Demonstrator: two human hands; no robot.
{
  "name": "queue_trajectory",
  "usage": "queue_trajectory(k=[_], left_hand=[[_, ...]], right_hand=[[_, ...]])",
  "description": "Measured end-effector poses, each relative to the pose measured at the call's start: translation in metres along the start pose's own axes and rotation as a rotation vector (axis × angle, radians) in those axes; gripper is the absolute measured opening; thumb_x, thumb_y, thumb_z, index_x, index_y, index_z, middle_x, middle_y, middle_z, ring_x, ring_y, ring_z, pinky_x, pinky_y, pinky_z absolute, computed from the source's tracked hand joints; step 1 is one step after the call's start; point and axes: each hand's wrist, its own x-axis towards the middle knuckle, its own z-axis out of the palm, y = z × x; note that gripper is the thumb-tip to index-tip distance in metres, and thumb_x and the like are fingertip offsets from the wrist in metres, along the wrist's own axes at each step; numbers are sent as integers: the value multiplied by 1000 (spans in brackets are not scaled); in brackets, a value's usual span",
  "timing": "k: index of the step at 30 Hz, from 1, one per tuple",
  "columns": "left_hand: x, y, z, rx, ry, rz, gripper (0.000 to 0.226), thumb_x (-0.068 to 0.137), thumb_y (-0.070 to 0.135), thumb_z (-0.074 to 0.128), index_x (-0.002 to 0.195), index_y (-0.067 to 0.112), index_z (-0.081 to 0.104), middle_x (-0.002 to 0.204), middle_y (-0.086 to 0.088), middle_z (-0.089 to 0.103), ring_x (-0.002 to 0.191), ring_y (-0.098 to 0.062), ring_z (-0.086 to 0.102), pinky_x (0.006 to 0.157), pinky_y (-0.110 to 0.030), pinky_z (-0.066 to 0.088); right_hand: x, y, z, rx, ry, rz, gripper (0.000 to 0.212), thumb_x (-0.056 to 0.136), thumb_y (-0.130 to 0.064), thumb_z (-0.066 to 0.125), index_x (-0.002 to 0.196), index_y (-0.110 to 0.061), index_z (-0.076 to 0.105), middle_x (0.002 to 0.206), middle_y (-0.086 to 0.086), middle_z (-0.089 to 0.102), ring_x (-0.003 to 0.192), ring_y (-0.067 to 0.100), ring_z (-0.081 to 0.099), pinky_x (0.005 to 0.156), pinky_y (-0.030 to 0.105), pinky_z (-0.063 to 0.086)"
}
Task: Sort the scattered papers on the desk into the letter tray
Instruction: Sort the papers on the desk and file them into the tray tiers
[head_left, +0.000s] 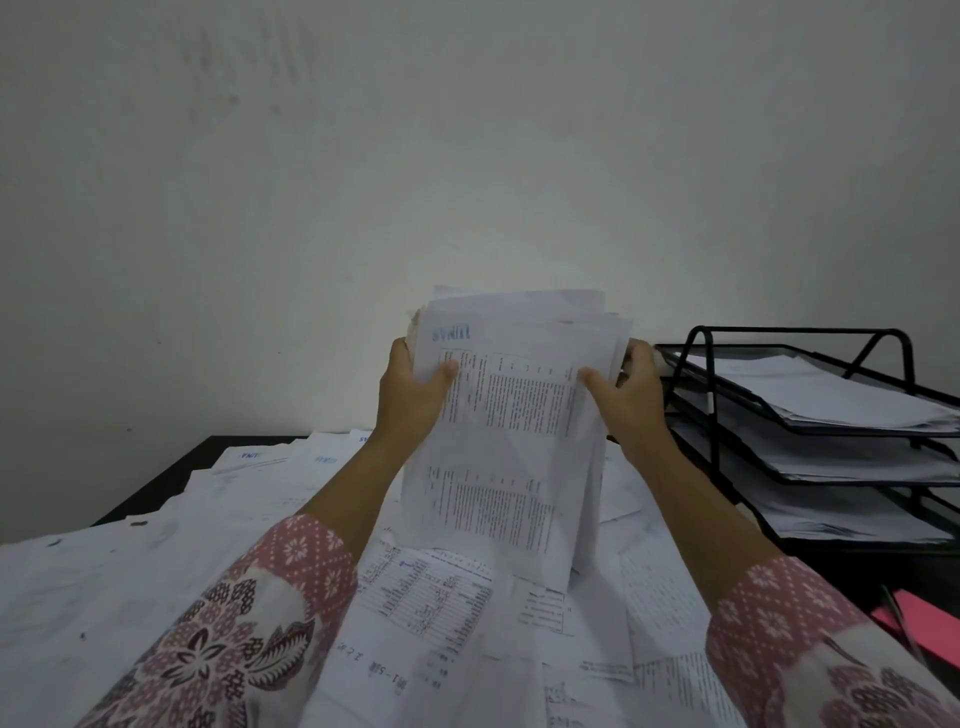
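Across the dark surface (171, 478) lie loose sheets (130, 571); at its right stands the three-tier tray (696, 364), each tier part filled. Near it a stack (514, 415), on end, looks light, floppy and apt to fan. The left hand (410, 395) and right hand (634, 395) grip its side edges. The tray's frame may snag corners.

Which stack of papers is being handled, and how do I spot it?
Find the black three-tier letter tray on the right. Just left of it, the left hand and right hand grip a stack of papers by its sides. Unlike the loose sheets lying flat, it stands upright, printed tables showing.
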Motion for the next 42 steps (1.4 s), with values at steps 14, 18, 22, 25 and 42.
queue_trajectory(k=[14, 18, 22, 25, 42], left_hand=[[-5, -7, 0, -84, 46, -56, 28, 97, 26, 49, 118, 10, 39, 104, 0, 54, 78, -2, 56, 54, -14, 47], [-5, -6, 2, -72, 51, -38, 22, 96, 30, 50, 110, 15, 40, 102, 0, 57, 79, -5, 59, 58, -17, 48], [-6, -11, -1, -91, 27, -154, 30, 94, 29, 55, 116, 15, 39, 110, 0, 55, 92, -15, 59, 65, -21, 49], [-9, -23, -3, -25, -53, -263, 33, 93, 24, 56, 120, 13, 40, 114, -1, 53, 99, -18, 55, 76, -30, 48], [-37, -34, 25, 83, -65, -172, 33, 99, 23, 43, 127, 5, 43, 126, -14, 54, 112, -29, 54, 89, -36, 47]], right_hand=[[-5, 8, 3, -43, -97, 101, 27, 94, -15, 53, 118, -9, 41, 103, -1, 56, 89, 13, 57, 78, 31, 51], [-5, 9, 10, -120, -85, 22, 14, 100, -10, 36, 86, -12, 40, 78, 0, 48, 68, 12, 45, 64, 31, 41], [-9, 12, 11, -51, -71, 56, 24, 101, -26, 38, 81, -14, 40, 73, -1, 44, 66, 11, 41, 61, 29, 36], [-14, 18, 10, -47, -147, 149, 24, 95, -27, 53, 110, -9, 48, 100, -1, 57, 87, 13, 57, 75, 31, 50], [-26, 30, -7, -176, -38, 96, 9, 95, -4, 42, 100, 3, 44, 91, 11, 53, 78, 21, 52, 69, 31, 45]])
